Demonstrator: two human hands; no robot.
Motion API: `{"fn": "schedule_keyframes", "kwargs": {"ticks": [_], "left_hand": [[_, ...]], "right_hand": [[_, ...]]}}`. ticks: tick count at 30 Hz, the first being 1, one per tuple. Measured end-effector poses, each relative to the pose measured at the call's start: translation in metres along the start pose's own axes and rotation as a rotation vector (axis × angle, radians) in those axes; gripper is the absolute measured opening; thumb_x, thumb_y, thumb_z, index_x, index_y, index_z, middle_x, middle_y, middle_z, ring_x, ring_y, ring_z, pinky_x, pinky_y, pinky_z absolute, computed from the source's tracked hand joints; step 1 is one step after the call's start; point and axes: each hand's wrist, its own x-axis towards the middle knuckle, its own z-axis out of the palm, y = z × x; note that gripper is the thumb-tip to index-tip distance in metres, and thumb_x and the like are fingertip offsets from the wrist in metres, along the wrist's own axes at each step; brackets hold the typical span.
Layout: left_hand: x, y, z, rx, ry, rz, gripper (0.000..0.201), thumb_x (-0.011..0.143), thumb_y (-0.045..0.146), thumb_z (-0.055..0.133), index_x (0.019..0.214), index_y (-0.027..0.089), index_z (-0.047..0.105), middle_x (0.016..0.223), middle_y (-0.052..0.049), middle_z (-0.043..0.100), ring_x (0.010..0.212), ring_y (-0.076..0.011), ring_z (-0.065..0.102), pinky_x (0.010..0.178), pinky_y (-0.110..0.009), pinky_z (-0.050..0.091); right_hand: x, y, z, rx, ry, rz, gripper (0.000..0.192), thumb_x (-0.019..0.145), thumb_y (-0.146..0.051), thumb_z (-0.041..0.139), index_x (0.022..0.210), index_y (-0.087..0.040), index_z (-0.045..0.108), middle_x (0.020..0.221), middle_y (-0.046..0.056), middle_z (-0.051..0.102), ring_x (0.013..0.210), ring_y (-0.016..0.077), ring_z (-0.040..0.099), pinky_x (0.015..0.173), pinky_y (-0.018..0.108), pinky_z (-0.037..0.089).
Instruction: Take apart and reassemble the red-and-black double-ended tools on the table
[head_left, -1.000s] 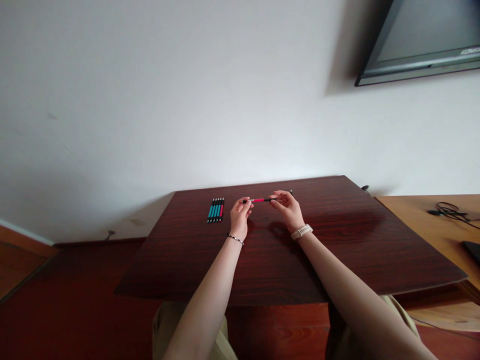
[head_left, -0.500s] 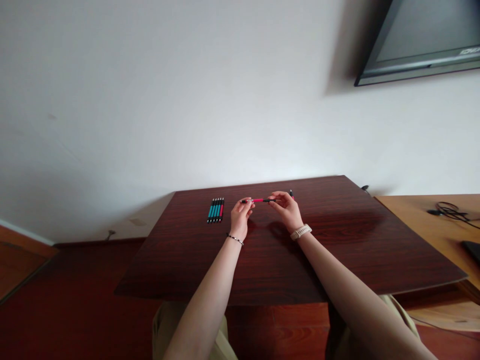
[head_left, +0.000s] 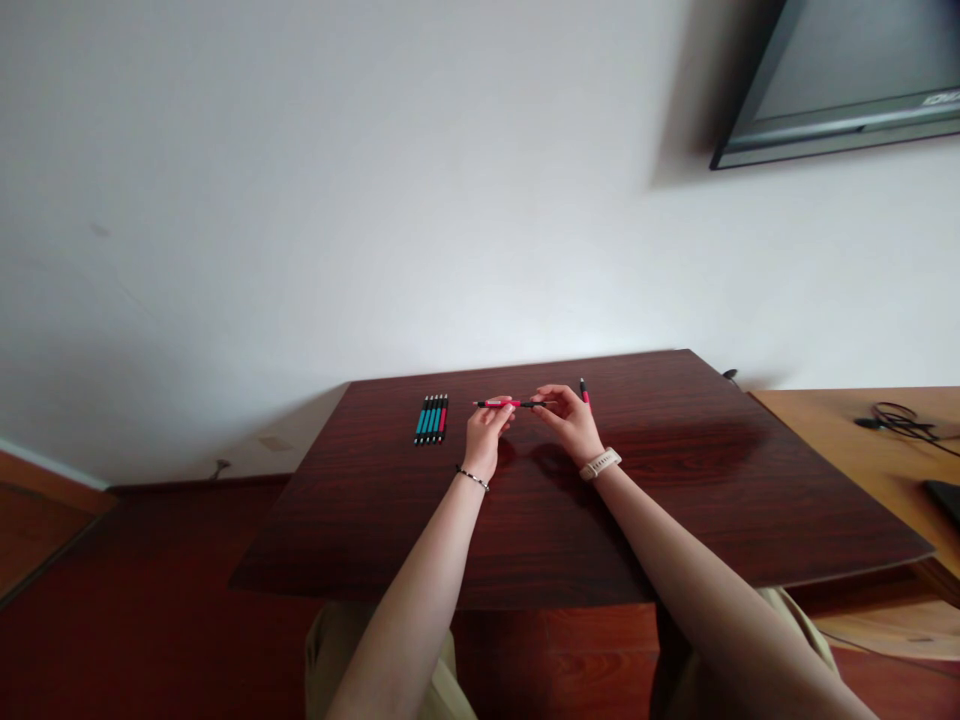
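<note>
Both forearms bare, reaching up from bottom centre and converging mid-frame. Left hand (head_left: 484, 432) raised, fingers curled, thumb and fingertips pinched at top; thin bead bracelet on wrist. Right hand (head_left: 571, 422) just right of it, palm turned inward, fingers (head_left: 550, 397) pinched toward left hand; pale watch band on wrist. Hands close, not touching.

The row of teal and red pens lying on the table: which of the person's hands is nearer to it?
Left. The left hand is just right of the row of pens; the right hand is farther right.
</note>
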Motion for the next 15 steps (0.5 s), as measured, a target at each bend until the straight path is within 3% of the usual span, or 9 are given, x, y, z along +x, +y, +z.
{"fn": "schedule_keyframes", "kwargs": {"ticks": [15], "left_hand": [[-0.0020,-0.0004,0.0007,0.093,-0.045,-0.004,0.045,0.075,0.047,0.092,0.107,0.017,0.082,0.104,-0.010,0.080,0.085,-0.0189,0.070,0.076,-0.030,0.051]], "right_hand": [[-0.0016,0.0007,0.0022,-0.001,-0.027,-0.019,0.040,0.087,-0.042,0.084,0.119,-0.026,0.066,0.115,0.008,0.076,0.103,0.0236,0.074,0.095,0.041,0.062]]}}
